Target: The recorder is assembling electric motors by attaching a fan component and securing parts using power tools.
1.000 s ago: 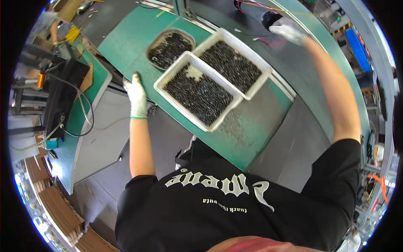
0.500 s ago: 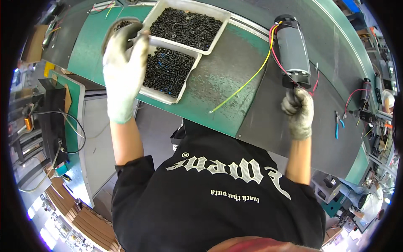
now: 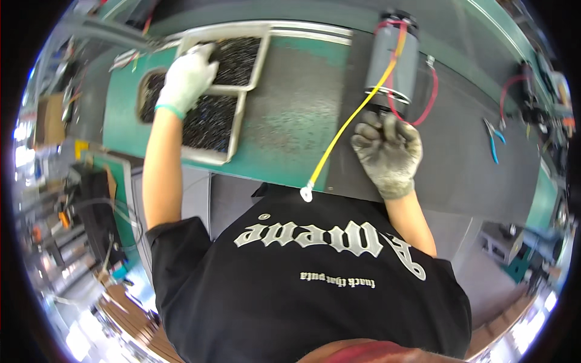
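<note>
left hand (image 3: 186,81) reaching into tray of dark screws (image 3: 233,57), fingers curling, grip unclear. right hand (image 3: 387,148) closing on shaft end of grey motor (image 3: 393,57) lying on table (image 3: 290,121). yellow wire (image 3: 345,130) trailing loose; fastening seemingly not started.

Left hand (image 3: 186,78), gloved, upper left of frame: fingertips buried among the dark small parts, grasp not discernible. Upper tray (image 3: 261,54): far rim blurred near the top edge. Grey motor (image 3: 393,57), top centre: near end hidden behind the right hand (image 3: 387,151); grip unclear. Blue-handled pliers (image 3: 493,140), right: jaws too small to tell. Bench clutter at left edge: blurred, unidentifiable.
</note>
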Demonstrator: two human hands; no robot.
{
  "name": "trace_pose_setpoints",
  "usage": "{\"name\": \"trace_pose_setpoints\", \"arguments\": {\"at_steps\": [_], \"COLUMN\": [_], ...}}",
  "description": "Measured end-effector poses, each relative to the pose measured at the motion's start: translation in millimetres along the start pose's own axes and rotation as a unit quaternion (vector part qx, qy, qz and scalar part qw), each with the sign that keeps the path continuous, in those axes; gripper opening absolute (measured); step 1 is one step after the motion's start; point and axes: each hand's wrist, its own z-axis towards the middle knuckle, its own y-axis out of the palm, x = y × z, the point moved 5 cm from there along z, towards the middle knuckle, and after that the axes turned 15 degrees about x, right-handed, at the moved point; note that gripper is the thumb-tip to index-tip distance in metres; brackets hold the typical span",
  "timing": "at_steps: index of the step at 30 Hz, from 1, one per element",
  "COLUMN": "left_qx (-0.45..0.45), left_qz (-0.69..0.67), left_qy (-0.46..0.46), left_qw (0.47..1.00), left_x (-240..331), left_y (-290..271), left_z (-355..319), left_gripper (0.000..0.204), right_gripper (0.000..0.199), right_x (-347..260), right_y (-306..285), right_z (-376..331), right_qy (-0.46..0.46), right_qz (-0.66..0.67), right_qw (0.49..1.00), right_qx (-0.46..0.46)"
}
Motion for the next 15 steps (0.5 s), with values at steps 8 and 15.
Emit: {"name": "trace_pose_setpoints", "arguments": {"at_steps": [8,15], "left_qx": [0.031,0.027], "left_qz": [-0.031,-0.278], "left_qy": [0.043,-0.124], "left_qw": [0.998,0.952], "left_x": [-8.3,41.2], "left_y": [-14.6,-73.7], "left_z": [-15.1,-25.6], "left_gripper": [0.035,0.023], "right_gripper": [0.038,0.038], "right_x": [-100.6,-375.6], "right_y": [23.6,-6.7], "right_z": [-56.8,-79.8], "right_qy": [-0.268,-0.709], "right_qz": [-0.758,-0.492], "right_qw": [0.594,0.429], "right_qx": [0.024,0.266]}}
